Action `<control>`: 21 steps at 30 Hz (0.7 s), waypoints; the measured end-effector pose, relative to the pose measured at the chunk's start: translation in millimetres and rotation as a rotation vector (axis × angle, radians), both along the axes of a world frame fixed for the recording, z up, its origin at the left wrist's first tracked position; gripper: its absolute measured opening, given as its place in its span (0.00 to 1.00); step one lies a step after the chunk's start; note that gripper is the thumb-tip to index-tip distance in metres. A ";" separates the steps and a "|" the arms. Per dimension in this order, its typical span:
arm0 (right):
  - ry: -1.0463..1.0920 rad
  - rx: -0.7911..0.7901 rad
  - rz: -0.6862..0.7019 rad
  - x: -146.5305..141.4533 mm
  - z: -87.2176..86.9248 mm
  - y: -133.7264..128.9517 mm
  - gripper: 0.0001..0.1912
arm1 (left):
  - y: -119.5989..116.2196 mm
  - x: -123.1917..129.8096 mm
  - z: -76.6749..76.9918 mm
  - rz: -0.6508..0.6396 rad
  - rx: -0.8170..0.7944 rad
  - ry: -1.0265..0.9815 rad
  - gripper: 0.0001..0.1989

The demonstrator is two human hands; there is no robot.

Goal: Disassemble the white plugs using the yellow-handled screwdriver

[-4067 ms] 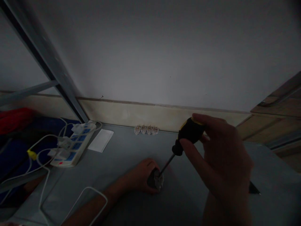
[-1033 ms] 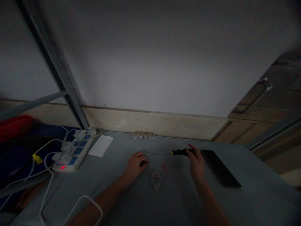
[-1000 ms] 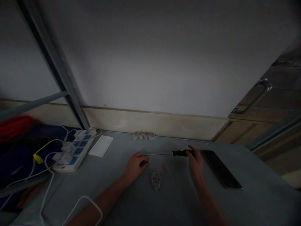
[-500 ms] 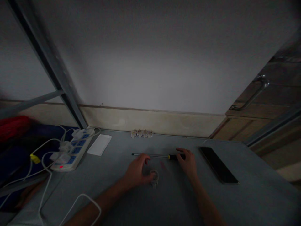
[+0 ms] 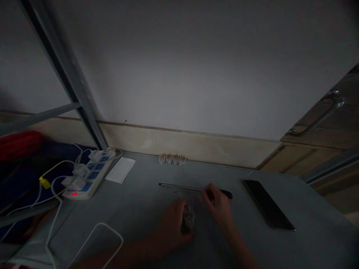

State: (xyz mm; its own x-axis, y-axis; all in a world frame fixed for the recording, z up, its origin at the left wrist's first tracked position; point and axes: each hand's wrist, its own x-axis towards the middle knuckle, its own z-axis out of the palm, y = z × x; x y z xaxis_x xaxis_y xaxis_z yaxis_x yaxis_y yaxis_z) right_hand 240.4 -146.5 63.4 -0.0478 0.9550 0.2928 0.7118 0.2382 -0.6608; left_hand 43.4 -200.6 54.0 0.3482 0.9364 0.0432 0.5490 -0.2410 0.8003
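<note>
My left hand [image 5: 175, 226] is curled round a small clear, ridged round piece [image 5: 189, 216], thumb and fingers on either side of it. To its right, my right hand [image 5: 217, 203] is closed with the fingertips pinched together; what they hold, if anything, is too dark to tell. A screwdriver [image 5: 179, 187] lies across the table just beyond both hands, its shaft pointing left. My right hand covers part of it, and the black handle end sticks out on the right. Against the wall stands a row of several similar clear pieces [image 5: 172, 159].
A black phone [image 5: 267, 204] lies on the grey table [image 5: 146, 201] at the right. On the left are a white paper [image 5: 120, 170] and a power strip [image 5: 91, 179] with plugs. A white cable [image 5: 102, 224] loops over my left forearm. A metal post [image 5: 81, 93] rises at the left.
My left hand has closed round the clear piece and come slightly nearer to me. My right hand has shifted left off the screwdriver's handle end, and its fingers have curled in.
</note>
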 end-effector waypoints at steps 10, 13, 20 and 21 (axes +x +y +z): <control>0.034 -0.474 0.334 -30.5 5.5 -21.8 0.21 | 6.1 1.9 -16.8 0.056 -0.021 -0.007 0.19; 0.032 -0.491 0.318 -33.7 5.4 -23.0 0.19 | 7.5 2.2 -17.1 0.072 -0.066 -0.003 0.19; 0.135 -0.545 0.379 -31.1 7.5 -21.3 0.14 | 5.3 2.3 -15.1 0.062 -0.083 -0.033 0.20; 0.144 -0.550 0.378 -30.4 7.3 -21.1 0.13 | 5.0 2.3 -15.5 0.058 -0.078 -0.034 0.20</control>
State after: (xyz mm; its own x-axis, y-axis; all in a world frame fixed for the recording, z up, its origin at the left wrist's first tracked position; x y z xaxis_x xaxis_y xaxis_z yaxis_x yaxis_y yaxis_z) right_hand 210.0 -167.6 70.6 -0.4045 0.8919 -0.2023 0.5418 0.0555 -0.8387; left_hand 45.7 -195.7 38.5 0.2929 0.9559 -0.0195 0.5328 -0.1463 0.8335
